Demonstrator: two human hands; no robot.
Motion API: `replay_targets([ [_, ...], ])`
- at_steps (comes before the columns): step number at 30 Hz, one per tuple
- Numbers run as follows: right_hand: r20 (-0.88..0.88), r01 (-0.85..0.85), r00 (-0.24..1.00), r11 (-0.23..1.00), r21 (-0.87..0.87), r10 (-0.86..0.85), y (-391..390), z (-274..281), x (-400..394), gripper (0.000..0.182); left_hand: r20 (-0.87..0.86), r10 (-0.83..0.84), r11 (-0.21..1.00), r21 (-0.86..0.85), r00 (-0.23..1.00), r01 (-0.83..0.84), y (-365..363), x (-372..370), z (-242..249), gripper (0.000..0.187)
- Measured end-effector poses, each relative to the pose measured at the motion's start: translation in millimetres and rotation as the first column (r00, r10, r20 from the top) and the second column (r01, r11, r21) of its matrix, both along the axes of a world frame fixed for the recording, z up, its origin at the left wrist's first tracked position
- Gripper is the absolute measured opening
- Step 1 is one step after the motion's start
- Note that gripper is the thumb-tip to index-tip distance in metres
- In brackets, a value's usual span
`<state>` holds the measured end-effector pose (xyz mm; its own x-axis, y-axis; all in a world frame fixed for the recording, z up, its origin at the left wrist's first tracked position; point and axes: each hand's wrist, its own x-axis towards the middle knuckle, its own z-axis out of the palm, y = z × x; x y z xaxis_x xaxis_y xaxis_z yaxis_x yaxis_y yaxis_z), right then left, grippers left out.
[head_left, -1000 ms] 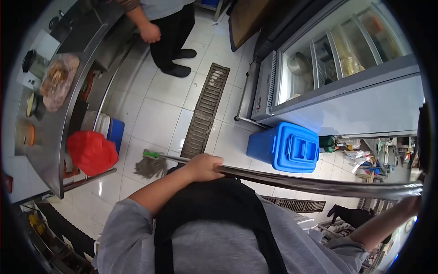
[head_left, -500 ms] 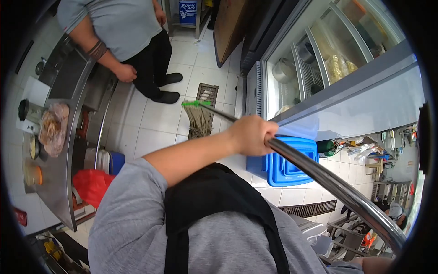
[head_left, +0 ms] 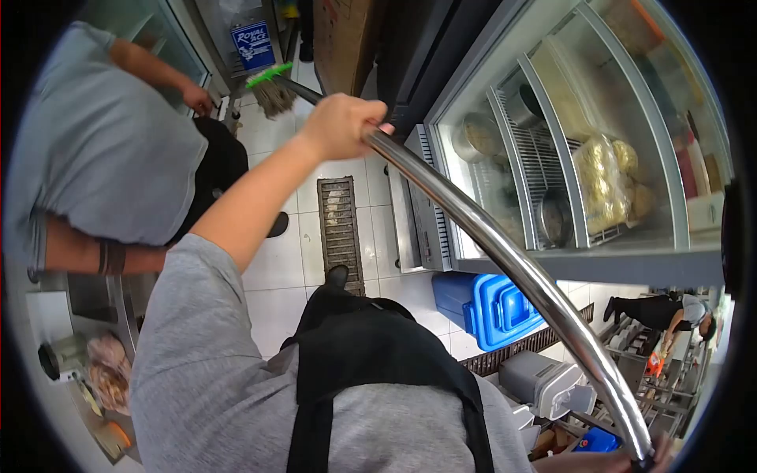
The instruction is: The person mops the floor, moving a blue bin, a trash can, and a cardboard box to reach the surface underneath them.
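My left hand (head_left: 344,126) is wrapped round the shiny metal handle of a mop (head_left: 489,236), fairly near the mop's head. The handle slants from the upper left down to the lower right. Its green head and grey strands (head_left: 274,94) reach the white tiled floor beyond my left hand, by the blue "Royal Ace" container (head_left: 252,45). At the lower right edge, my right hand (head_left: 650,456), somewhat blurred, closes round the handle's other end.
A person (head_left: 118,150) in a grey shirt stands close on my left. To the right is a glass-fronted fridge (head_left: 552,142) with bagged food. A blue lidded bin (head_left: 493,311), a grey bin (head_left: 544,384) and floor grates (head_left: 339,229) are nearby. Another person (head_left: 670,311) is far right.
The mop head has moved forward and left, from the floor grate towards the blue container, with my left hand going forward too. My right hand has come into view. The nearby person appears closer.
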<state>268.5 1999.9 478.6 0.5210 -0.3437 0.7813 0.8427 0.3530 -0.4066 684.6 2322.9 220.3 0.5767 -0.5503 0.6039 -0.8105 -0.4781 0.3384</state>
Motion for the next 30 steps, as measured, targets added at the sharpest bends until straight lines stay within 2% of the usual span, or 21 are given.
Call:
replay_targets([
  [4, -0.217, -0.067, 0.975, 0.996, -0.063, 0.052, 38, -82, 97, 0.021, -0.03, 0.069, 0.998, -0.008, 0.997, -0.069, 59, 95, -68, 0.031],
  [5, -0.209, -0.012, 0.978, 0.994, -0.105, -0.01, 39, -116, 121, 0.027, -0.088, 0.096, 0.993, -0.056, 0.992, -0.101, 71, 107, -91, 0.026],
  [6, -0.239, 0.087, 0.949, 0.896, -0.436, -0.208, 50, -143, 155, 0.03, -0.146, 0.12, 0.985, -0.102, 0.982, -0.136, 78, 115, -113, 0.022],
  [7, -0.25, 0.072, 0.921, 0.76, -0.646, -0.3, 65, -172, 187, 0.034, -0.16, 0.123, 0.985, -0.103, 0.98, -0.14, 82, 117, -134, 0.022],
  [8, -0.459, -0.073, 0.872, 0.88, -0.47, -0.172, 100, -192, 225, 0.023, -0.257, 0.073, 0.988, -0.115, 0.964, -0.105, 87, 115, -154, 0.02],
  [9, -0.465, -0.18, 0.884, 0.884, -0.432, -0.047, 120, -217, 256, 0.014, -0.351, 0.021, 0.989, -0.129, 0.936, -0.07, 90, 111, -171, 0.019],
  [10, -0.512, -0.286, 0.858, 0.794, -0.536, -0.036, 131, -235, 281, 0.008, -0.367, -0.041, 0.995, -0.102, 0.929, 0.003, 87, 102, -186, 0.02],
  [11, -0.547, -0.321, 0.835, 0.763, -0.561, -0.05, 140, -261, 296, 0.01, -0.383, -0.101, 0.994, -0.076, 0.918, 0.077, 80, 92, -197, 0.023],
  [13, -0.651, -0.339, 0.753, 0.788, -0.515, -0.101, 158, -303, 306, 0.01, -0.446, -0.213, 0.973, -0.178, 0.869, 0.147, 57, 62, -212, 0.022],
  [15, -0.596, -0.398, 0.803, 0.723, -0.565, -0.023, 153, -313, 303, 0.01, -0.366, -0.135, 0.991, -0.073, 0.921, 0.117, 53, 53, -231, 0.022],
  [17, -0.634, -0.426, 0.773, 0.735, -0.528, -0.008, 163, -334, 311, 0.011, -0.378, -0.183, 0.982, -0.106, 0.908, 0.154, 59, 68, -248, 0.022],
  [20, -0.577, -0.362, 0.816, 0.769, -0.527, -0.011, 191, -384, 349, 0.012, -0.399, -0.247, 0.969, -0.121, 0.883, 0.216, 91, 117, -282, 0.02],
  [21, -0.546, -0.344, 0.838, 0.779, -0.524, 0.003, 209, -408, 371, 0.012, -0.303, -0.18, 0.983, -0.095, 0.936, 0.158, 107, 139, -296, 0.018],
  [23, -0.481, -0.243, 0.873, 0.787, -0.567, -0.077, 251, -449, 422, 0.011, -0.27, -0.052, 0.997, -0.071, 0.961, 0.034, 145, 190, -322, 0.011],
  [24, -0.534, -0.25, 0.839, 0.798, -0.549, -0.105, 272, -467, 448, 0.011, -0.226, 0.236, 0.971, 0.088, 0.945, -0.221, 160, 209, -330, 0.011],
  [25, -0.497, -0.233, 0.863, 0.804, -0.547, -0.088, 292, -488, 479, 0.013, -0.136, 0.498, 0.857, 0.23, 0.857, -0.461, 174, 226, -337, 0.014],
  [27, -0.51, -0.264, 0.855, 0.774, -0.575, -0.087, 319, -501, 517, 0.015, -0.062, 0.695, 0.708, 0.239, 0.717, -0.665, 196, 253, -374, 0.032],
  [28, -0.501, -0.262, 0.86, 0.757, -0.598, -0.098, 324, -505, 530, 0.016, -0.066, 0.692, 0.71, 0.24, 0.719, -0.662, 205, 271, -389, 0.032],
  [29, -0.502, -0.26, 0.858, 0.756, -0.601, -0.104, 320, -507, 537, 0.016, -0.327, 0.63, 0.776, 0.224, 0.705, -0.59, 211, 290, -402, 0.042],
  [30, -0.456, -0.258, 0.886, 0.723, -0.64, -0.088, 310, -504, 545, 0.015, -0.565, 0.52, 0.835, 0.178, 0.641, -0.521, 211, 299, -410, 0.054],
])
